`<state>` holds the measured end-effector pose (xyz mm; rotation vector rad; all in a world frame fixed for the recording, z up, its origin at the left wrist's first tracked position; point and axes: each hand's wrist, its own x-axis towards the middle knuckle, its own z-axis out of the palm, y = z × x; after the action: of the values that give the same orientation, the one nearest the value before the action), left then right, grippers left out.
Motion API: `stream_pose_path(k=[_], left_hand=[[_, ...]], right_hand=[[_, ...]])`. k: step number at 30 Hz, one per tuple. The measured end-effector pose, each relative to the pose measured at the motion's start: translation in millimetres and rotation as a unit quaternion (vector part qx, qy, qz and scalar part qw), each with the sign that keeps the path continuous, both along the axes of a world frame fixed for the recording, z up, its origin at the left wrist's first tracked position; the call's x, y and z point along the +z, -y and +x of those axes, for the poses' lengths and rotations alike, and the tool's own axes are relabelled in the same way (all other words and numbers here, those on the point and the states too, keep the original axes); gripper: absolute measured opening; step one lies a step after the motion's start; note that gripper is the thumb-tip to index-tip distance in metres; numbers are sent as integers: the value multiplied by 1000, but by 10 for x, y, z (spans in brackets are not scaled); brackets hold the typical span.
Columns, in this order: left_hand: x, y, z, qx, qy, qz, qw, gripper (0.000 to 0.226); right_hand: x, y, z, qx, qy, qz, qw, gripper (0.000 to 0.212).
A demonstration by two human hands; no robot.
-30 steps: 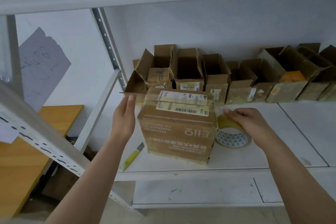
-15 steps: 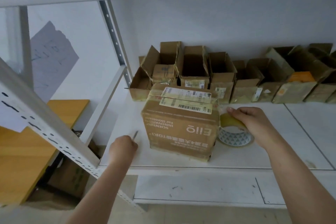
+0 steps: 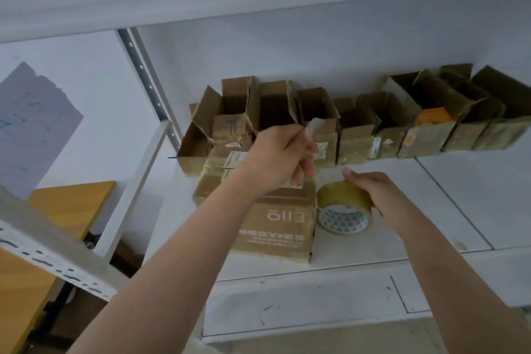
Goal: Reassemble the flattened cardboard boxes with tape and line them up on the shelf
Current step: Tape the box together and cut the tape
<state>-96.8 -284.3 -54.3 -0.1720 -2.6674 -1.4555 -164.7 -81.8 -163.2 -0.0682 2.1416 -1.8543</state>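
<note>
Left hand grips a blurred cutter over the closed box; right hand holds tape roll; open boxes line the shelf behind.

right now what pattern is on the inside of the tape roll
Blue-green triangles on white, lining the tape roll's core; head view shows it.

Soft, even, cool light fills the scene, with no glare; only faint shadows lie under the boxes along the shelf's back edge. The left hand is smeared by motion blur, and straight shelf edges bow towards the corners
</note>
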Motion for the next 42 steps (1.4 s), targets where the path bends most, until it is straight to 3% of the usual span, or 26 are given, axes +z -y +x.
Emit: stream_pose_path(k=[3,7,14,19,24,27,30,33,37,42], left_hand=[[-195,-133,-156,7,49,-19,999,37],[-347,-119,-208,39,-3,-52,998,41],[-359,-121,-193,25,-40,-98,994,40],[-250,-136,-202,-19,-5,-170,985,37],[-42,-281,-210,-80,5,-329,941,38],[23,-428,-217,-93,-31,-440,893,38],[-16,-498,-250,-86,8,-525,847,38],[-86,-538,-273,-67,21,-558,827,35],[-175,-589,-280,-27,7,-557,830,37],[-188,-601,-291,-16,7,-576,817,37]], right_hand=[[-51,-115,10,35,7,-57,998,63],[-110,-182,59,86,-26,-68,994,27],[-173,-85,60,108,-40,59,992,14],[-19,-220,120,101,-53,19,993,23],[53,-292,109,26,-59,7,998,10],[79,-274,125,1,-79,31,996,10],[98,-258,146,-18,-97,59,993,14],[118,-236,153,-49,-118,120,984,17],[167,-222,203,-85,-154,210,962,20],[178,-200,266,-84,-148,151,974,19]])
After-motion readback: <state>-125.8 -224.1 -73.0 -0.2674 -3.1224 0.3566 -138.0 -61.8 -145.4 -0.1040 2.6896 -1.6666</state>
